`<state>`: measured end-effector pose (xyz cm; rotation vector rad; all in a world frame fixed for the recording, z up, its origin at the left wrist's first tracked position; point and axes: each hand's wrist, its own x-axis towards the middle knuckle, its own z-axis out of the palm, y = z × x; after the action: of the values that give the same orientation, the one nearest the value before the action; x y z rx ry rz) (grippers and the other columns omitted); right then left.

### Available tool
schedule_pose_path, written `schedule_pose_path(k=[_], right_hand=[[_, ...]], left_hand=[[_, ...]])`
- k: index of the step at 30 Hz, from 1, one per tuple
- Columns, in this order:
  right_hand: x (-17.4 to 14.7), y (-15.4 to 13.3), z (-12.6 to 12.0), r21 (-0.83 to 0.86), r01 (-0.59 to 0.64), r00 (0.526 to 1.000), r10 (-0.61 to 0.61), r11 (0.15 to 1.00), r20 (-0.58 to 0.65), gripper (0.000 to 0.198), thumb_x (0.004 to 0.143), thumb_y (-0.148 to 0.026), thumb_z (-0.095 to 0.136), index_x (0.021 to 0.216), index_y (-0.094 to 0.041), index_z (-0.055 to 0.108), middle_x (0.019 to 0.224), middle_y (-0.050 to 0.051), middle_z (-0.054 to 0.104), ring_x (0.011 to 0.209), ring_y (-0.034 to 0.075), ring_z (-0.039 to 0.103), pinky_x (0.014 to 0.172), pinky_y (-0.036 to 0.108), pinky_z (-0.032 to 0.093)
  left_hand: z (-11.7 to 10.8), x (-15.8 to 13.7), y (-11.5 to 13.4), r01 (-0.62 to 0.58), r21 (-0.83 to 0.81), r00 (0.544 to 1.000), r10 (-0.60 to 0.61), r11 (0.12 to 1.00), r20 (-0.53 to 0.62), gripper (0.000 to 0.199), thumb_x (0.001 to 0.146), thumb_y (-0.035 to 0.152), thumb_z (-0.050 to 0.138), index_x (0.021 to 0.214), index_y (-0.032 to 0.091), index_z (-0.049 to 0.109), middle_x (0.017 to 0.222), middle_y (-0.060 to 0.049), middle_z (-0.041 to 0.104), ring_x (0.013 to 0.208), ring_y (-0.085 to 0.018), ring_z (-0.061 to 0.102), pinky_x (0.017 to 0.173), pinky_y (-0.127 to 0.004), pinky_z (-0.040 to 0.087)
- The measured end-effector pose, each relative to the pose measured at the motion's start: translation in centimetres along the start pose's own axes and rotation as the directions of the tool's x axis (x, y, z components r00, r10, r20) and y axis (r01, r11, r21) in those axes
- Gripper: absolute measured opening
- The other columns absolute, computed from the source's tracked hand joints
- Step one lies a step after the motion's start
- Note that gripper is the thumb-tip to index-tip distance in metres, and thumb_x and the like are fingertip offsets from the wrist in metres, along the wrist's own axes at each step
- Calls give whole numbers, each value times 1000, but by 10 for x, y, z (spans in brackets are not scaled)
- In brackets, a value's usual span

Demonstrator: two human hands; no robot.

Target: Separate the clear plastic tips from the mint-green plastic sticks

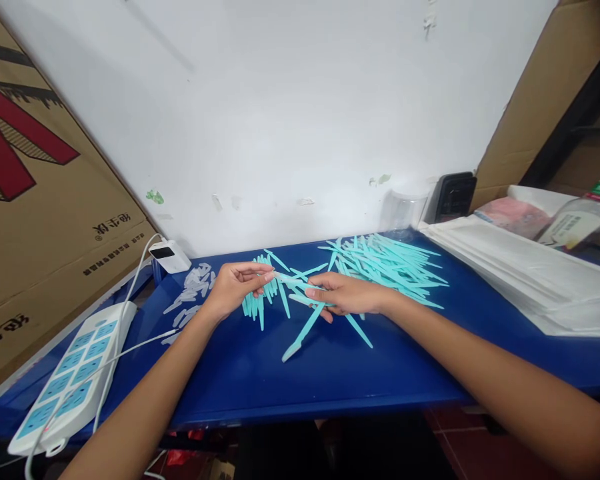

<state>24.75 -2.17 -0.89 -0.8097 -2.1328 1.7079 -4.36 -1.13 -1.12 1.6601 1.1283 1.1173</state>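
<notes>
In front of me, my left hand (243, 283) pinches the pale end of a teal eyebrow razor (293, 280). My right hand (343, 293) is closed around the handle of the same razor, so it spans between both hands. Another teal razor (300, 340), with a pale blade end, slants down toward me beneath my right fingers; whether they grip it too I cannot make out. Beside my left hand lies a small row of similar razors (253, 308). A larger heap of razors (385, 263) spreads behind my right hand. Small clear plastic pieces (193, 283) lie left of my left hand.
A white power strip (87, 363) with cables lies at the left, near a white charger (170, 257). White flat packaging (520, 273) and a plastic bottle (577, 220) are at the right. A clear cup (405, 208) stands by the wall. The blue table (330, 383) has its edge toward me.
</notes>
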Motion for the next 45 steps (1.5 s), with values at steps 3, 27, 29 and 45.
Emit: schedule_pose_path(k=[3, 27, 29, 45], right_hand=[[2, 0, 2, -24, -6, 1000, 5, 1000, -26, 47, 98, -64, 52, 96, -18, 57, 63, -2, 62, 45, 7, 32, 44, 21, 27], [5, 3, 6, -167, 90, 987, -111, 982, -119, 55, 101, -65, 44, 93, -15, 66, 62, -2, 56, 48, 9, 39, 49, 22, 32], [6, 4, 6, -171, 102, 986, -122, 980, -117, 55, 101, -65, 43, 92, -15, 65, 62, -3, 54, 48, 9, 38, 50, 23, 32], [8, 6, 8, -133, 112, 982, -131, 985, -140, 54, 99, -67, 45, 92, -16, 61, 65, -3, 51, 53, 10, 38, 50, 22, 31]], left_hand=[[5, -1, 2, 7, -3, 1000, -6, 1000, 7, 33, 72, 36, 91, 96, 14, 82, 75, -6, 75, 55, -12, 62, 52, -24, 55], [20, -6, 5, 29, -68, 998, -24, 997, 62, 28, 70, 33, 92, 87, 14, 81, 71, -6, 76, 51, -13, 65, 52, -26, 58], [20, -6, 5, 31, -72, 998, -27, 997, 62, 29, 70, 34, 92, 87, 14, 82, 70, -6, 75, 51, -13, 65, 52, -27, 58], [22, -6, 4, 28, -50, 998, -26, 998, 49, 34, 71, 39, 91, 90, 13, 80, 70, -6, 75, 51, -14, 64, 53, -30, 58]])
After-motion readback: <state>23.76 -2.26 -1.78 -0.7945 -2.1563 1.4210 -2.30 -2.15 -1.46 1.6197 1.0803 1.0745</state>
